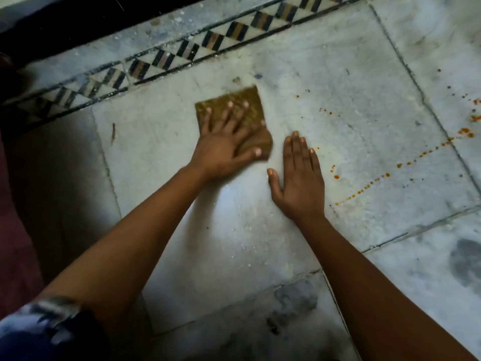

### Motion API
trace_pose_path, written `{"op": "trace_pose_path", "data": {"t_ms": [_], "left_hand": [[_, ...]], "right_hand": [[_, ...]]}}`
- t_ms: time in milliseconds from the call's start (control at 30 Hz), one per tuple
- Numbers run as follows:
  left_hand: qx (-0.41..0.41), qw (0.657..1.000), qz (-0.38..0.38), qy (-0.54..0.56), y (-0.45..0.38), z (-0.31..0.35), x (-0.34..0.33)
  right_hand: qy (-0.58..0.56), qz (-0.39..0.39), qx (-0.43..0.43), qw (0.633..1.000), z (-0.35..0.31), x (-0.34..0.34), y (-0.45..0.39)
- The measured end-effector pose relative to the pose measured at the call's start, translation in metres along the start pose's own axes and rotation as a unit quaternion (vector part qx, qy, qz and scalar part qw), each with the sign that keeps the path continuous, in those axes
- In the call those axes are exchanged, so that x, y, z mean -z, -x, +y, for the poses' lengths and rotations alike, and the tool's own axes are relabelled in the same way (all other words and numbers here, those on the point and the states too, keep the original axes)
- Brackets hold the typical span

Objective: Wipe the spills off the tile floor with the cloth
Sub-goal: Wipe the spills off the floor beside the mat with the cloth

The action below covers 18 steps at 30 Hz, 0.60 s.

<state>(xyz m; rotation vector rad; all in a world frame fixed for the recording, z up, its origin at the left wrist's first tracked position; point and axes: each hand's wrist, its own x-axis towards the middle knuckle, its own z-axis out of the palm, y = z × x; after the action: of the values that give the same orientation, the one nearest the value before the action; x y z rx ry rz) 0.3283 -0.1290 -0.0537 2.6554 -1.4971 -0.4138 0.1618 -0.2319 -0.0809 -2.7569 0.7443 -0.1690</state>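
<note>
Left hand is flat on the brown cloth, fingers spread wide and pressing it onto the pale tile floor. The cloth sits just below the patterned border strip. Right hand lies palm-down on bare tile just right of the cloth, fingers straight and pressed together, holding nothing. Orange spills trail away well to the right of the cloth, untouched.
</note>
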Motion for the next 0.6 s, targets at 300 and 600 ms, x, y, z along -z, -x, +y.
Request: {"op": "trace_pose_path", "data": {"t_ms": [300, 600], "left_hand": [[0.136, 0.987, 0.068, 0.043, 0.019, -0.026, -0.003], [-0.097, 0.994, 0.025, -0.049, 0.053, -0.008, -0.012]], "right_hand": [[-0.007, -0.001, -0.004, 1.0, 0.0, -0.001, 0.0], [-0.011, 0.004, -0.005, 1.0, 0.0, -0.001, 0.001]]}}
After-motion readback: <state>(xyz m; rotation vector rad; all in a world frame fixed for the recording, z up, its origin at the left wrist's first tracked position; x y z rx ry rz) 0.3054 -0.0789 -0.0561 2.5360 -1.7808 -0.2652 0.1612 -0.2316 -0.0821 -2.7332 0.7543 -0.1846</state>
